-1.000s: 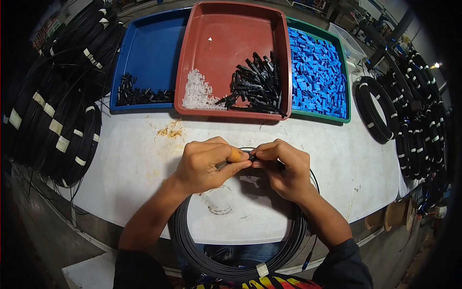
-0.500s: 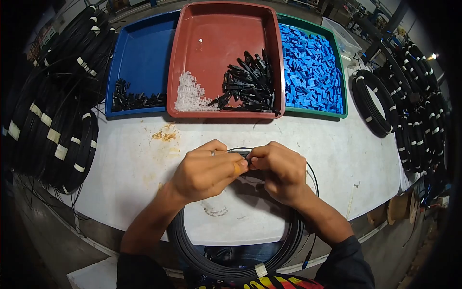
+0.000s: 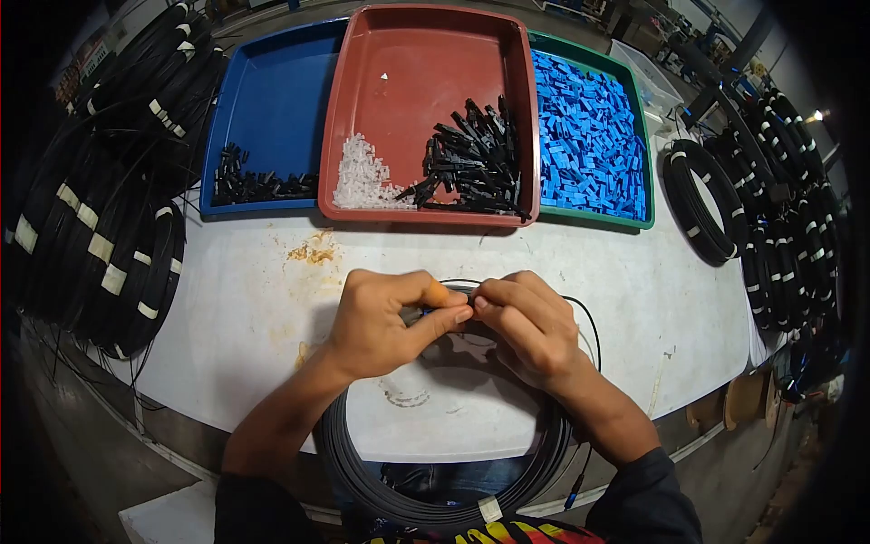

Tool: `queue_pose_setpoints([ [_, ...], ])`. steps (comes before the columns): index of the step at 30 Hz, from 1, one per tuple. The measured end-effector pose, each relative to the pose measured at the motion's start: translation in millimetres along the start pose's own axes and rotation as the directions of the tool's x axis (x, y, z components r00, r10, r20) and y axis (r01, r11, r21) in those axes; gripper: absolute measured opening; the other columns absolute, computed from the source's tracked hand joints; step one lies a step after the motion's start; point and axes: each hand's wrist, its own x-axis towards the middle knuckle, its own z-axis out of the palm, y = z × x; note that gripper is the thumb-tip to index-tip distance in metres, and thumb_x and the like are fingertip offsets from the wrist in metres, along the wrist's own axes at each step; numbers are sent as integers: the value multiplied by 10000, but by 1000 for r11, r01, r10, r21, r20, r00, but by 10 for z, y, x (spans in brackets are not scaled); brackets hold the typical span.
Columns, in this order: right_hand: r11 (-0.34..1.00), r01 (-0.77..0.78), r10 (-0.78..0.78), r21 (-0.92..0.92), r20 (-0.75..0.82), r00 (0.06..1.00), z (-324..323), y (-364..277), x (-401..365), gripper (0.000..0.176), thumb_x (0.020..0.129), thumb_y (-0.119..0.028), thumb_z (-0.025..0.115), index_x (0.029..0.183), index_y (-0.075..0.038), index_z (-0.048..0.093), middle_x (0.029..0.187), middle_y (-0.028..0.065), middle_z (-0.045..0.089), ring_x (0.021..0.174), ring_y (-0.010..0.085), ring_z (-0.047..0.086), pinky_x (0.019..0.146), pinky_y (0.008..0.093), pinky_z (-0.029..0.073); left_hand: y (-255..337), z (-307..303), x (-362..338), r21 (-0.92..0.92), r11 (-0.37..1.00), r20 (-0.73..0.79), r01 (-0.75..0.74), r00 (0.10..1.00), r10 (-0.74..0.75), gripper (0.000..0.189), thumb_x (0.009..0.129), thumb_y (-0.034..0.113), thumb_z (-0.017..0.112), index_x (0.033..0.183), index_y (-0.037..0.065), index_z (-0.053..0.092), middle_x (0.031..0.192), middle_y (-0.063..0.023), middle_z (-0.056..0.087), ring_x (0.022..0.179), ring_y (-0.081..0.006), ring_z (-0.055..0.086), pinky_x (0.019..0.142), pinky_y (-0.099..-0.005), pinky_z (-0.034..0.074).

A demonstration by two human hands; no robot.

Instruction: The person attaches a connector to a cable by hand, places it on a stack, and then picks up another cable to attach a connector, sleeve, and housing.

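Observation:
A coil of black cable [image 3: 337, 444] hangs over the table's near edge, bound with a white band [image 3: 489, 510]. Above its far side my left hand [image 3: 385, 317] is closed in a pinch on a small dark connector [image 3: 470, 300], mostly hidden by the fingertips. A bit of blue [image 3: 426, 311] shows under the left fingers. Against it my right hand [image 3: 533, 325] is pinched too, where the black cable [image 3: 594, 328] runs in; the exact grip is hidden. The fingertips of both hands nearly meet. Another cable end with a blue-tipped connector [image 3: 571, 497] dangles at the lower right.
Behind the hands stand a blue tray [image 3: 272, 91] with black parts, a red tray [image 3: 426, 63] with clear and black pieces, and a green tray [image 3: 651, 186] of blue clips. Cable coils stack at left [image 3: 100, 245] and right [image 3: 707, 199] of the white table [image 3: 245, 363].
My left hand has shifted its grip: its thumb and forefinger now pinch from the side, and blue shows beneath them. My right fingers have curled closer. The view has shifted slightly.

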Motion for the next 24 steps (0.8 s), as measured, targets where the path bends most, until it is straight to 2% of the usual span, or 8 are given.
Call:
queue_pose_setpoints([
  [3,965,-242,229,99,127,965,-30,-9,-57,147,762,128,703,877,51,655,949,162,722,716,248,692,618,341,553,-125,-38,45,255,882,93,-397,918,386,114,785,-46,809,870,-33,734,837,-155,748,669,-218,711,624,-328,565],
  [6,553,-681,546,480,408,732,-3,62,-80,141,793,170,683,872,66,631,877,176,757,848,175,755,772,300,597,-111,-87,55,453,555,391,-698,715,580,131,750,3,816,822,-19,709,877,-120,728,735,-198,706,627,-331,544],
  [10,613,-597,514,517,313,798,39,26,-101,158,776,142,726,865,50,633,889,165,751,820,207,754,731,323,595,-96,-93,82,481,495,368,-723,679,635,115,812,18,770,771,-5,665,729,-55,650,648,-180,626,646,-300,534],
  [13,906,-295,270,304,123,955,11,12,-28,170,755,91,759,866,36,643,931,157,732,780,245,716,677,348,573,-79,-62,8,302,880,80,-366,930,359,105,826,20,799,830,-30,707,750,-100,725,686,-174,709,632,-279,568],
  [15,997,-43,40,68,46,998,-15,14,-32,200,725,35,774,877,26,644,973,151,701,750,274,655,637,367,538,28,-26,5,-109,968,49,225,974,-221,132,859,39,811,887,-58,726,777,-137,762,731,-169,757,640,-263,591],
  [20,996,67,-65,-64,35,997,-10,-5,-10,209,699,37,758,871,30,639,985,153,685,740,268,629,622,366,517,2,3,-13,-281,904,59,321,946,-318,131,873,34,799,904,-66,720,798,-136,760,731,-177,756,641,-270,585],
  [22,968,-233,212,93,195,958,-77,-55,-8,168,716,135,692,840,48,619,993,186,706,793,259,694,678,357,568,-32,3,-10,258,938,90,-230,973,214,109,814,-54,772,907,-52,716,837,-139,738,712,-196,720,655,-303,566],
  [24,838,-467,405,281,253,879,12,-24,-104,172,728,173,646,850,58,610,996,201,716,837,259,721,726,350,589,-104,-49,59,360,827,208,-432,901,381,135,778,-51,772,900,-39,716,842,-134,731,710,-206,709,654,-316,552],
])
